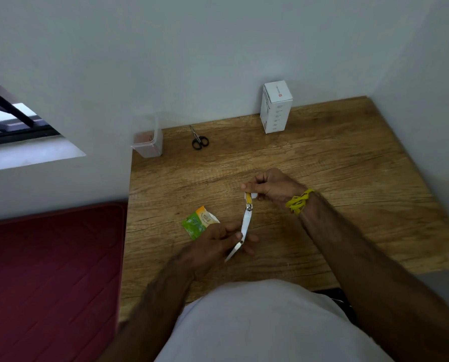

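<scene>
**A:** What is seen nearest?

**B:** A white shirt (pixel 257 322) is seen at the bottom edge. Just beyond it the left hand (pixel 218 241) is found, blurred, above the table (pixel 348 165).

**A:** Is anything held in it?

**B:** The lower end of a strip (pixel 245 223) is pinched between its thumb and fingers (white, jointed, yellow at the top). The strip is held clear of the table, nearly upright in the view.

**A:** And the upper end?

**B:** It is gripped by the curled fingers and thumb of the right hand (pixel 273 186). A yellow band (pixel 299 202) is worn at that wrist.

**A:** What is lying beside the hands?

**B:** A green sachet (pixel 198 223) is laid flat on the table, just left of the strip and partly covered by the left hand.

**A:** Farther back?

**B:** Scissors (pixel 199 141) are left closed near the wall, with a clear tub (pixel 150 143) at the corner to their left. A white box (pixel 275 108) is stood upright to the right. A red mattress (pixel 48 270) is seen left of the table, and a window (pixel 12 118) above it.
</scene>
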### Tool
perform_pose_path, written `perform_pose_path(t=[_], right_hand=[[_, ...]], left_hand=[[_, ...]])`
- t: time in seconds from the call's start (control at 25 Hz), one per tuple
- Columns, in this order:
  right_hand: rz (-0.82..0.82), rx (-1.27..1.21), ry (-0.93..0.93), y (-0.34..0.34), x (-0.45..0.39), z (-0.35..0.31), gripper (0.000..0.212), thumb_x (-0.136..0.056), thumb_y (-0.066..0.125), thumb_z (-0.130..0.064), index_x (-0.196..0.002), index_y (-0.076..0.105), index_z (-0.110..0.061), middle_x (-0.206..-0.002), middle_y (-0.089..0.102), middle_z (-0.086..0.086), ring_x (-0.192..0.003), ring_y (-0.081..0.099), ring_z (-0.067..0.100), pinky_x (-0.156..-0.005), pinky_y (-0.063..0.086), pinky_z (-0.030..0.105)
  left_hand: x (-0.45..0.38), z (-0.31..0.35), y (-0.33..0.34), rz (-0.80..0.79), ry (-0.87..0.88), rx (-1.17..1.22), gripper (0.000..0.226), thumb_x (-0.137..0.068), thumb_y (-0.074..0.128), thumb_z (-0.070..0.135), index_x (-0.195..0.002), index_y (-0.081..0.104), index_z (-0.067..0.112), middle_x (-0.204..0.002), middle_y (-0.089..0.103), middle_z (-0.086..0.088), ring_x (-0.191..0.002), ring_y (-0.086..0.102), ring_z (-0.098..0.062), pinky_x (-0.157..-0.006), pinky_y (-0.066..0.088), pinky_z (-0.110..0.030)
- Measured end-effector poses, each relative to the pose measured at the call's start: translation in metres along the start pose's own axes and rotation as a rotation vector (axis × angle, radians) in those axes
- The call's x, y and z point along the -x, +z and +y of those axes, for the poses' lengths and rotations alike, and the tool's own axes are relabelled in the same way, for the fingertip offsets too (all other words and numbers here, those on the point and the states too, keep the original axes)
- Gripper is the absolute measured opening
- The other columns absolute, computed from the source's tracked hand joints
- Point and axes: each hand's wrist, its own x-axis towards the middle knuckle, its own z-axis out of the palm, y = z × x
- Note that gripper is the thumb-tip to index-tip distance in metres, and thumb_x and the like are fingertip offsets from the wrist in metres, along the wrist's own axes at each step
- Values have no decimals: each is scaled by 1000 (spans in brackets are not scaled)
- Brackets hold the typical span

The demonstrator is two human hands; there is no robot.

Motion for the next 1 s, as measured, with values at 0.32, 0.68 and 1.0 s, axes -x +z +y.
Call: perform_pose_path(t=[0.32, 0.68, 1.0], right_hand=[[14, -106, 38, 1, 3, 6, 38, -63, 84, -35, -68, 66, -2, -80, 70, 16, -82, 61, 28, -65, 48, 27], [47, -85, 22, 6, 6, 9, 21, -84, 76, -19, -69, 70, -6, -75, 74, 6, -64, 63, 9, -58, 49, 19], [563, 305, -390, 26, 61, 51, 25, -87, 71, -5, -109, 74, -17, -95, 69, -9, -88, 64, 2, -77, 51, 17]], left_hand=[[-6, -11, 8, 106, -15, 299, 33, -97, 51, -2, -129, 58, 0, -106, 74, -16, -91, 72, -23, -83, 58, -31], [-19, -18, 12, 120, -83, 379, 31, -96, 54, -1, -127, 58, -3, -104, 73, -19, -94, 72, -25, -81, 60, -31], [-29, -31, 20, 243, -73, 301, 28, -98, 54, -2, -125, 56, -3, -106, 74, -17, -101, 72, -28, -86, 60, -35]])
